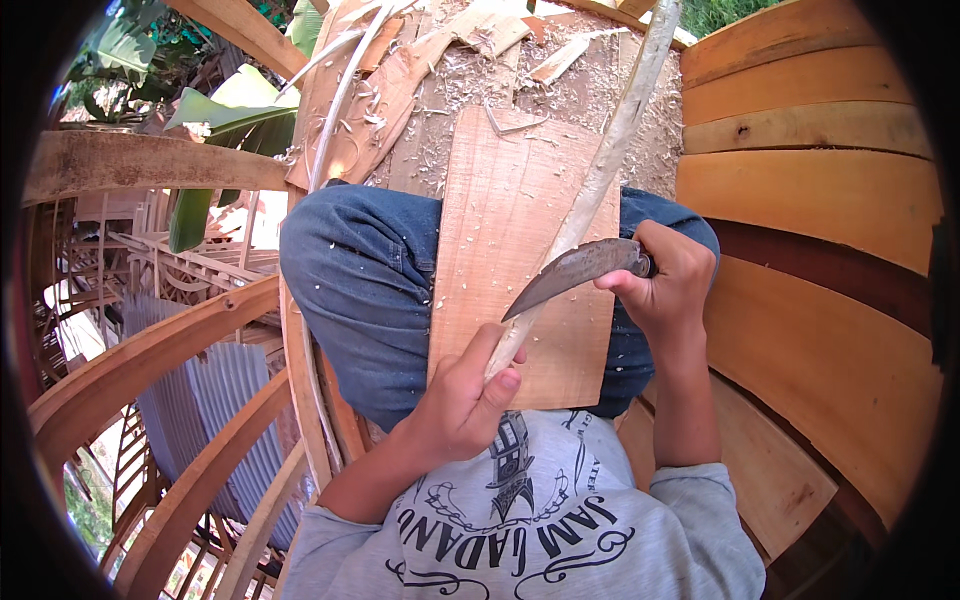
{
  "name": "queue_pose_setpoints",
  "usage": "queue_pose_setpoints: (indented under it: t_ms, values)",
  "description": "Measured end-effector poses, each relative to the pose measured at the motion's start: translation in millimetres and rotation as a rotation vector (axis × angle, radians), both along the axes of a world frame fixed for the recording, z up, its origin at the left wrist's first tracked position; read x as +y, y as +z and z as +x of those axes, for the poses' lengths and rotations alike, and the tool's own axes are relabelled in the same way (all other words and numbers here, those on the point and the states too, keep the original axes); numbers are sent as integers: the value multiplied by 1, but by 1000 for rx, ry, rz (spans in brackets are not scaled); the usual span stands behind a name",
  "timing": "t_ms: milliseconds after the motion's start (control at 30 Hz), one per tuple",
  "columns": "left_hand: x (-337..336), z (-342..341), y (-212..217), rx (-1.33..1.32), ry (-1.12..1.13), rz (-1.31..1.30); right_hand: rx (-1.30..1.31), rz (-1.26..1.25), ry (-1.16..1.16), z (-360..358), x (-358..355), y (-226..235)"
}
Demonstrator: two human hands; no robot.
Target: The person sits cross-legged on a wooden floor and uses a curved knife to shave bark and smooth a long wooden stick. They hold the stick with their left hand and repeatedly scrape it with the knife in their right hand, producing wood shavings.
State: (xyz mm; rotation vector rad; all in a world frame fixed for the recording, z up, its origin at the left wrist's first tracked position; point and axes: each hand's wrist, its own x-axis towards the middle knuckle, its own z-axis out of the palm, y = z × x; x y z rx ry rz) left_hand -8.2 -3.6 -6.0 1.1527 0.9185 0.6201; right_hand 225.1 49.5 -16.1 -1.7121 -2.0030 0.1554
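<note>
My left hand [468, 398] is closed round the near end of a long, pale, peeled stick [592, 190], which slants up and away to the right. In my right hand [668, 275] is a knife with a broad curved blade [575, 272]; its handle is mostly hidden in my fist. The blade lies across the stick, its tip just beyond my left fingers. Under both, a flat wooden board [480, 220] rests over my lap, between my knees in blue jeans. A few small shavings lie on the board.
Beyond my knees, wood shavings [440, 130] and offcuts cover the plank floor. Wooden planks [800, 190] form a wall close on my right. At my left stand curved wooden rails [160, 355], with corrugated metal sheets [235, 400] below and banana leaves [240, 110] outside.
</note>
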Motion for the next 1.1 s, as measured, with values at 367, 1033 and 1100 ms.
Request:
queue_pose_setpoints:
  t_ms: [367,1033,1100]
  values:
    - [-9,-1,-6,-69,-39,9,536,-58,-424,52,28,-8]
    - [-4,0,10,108,-82,26,7,151,-161,17,6,1]
    - [-3,1,11,109,-87,25,3,173,-178,22,7,0]
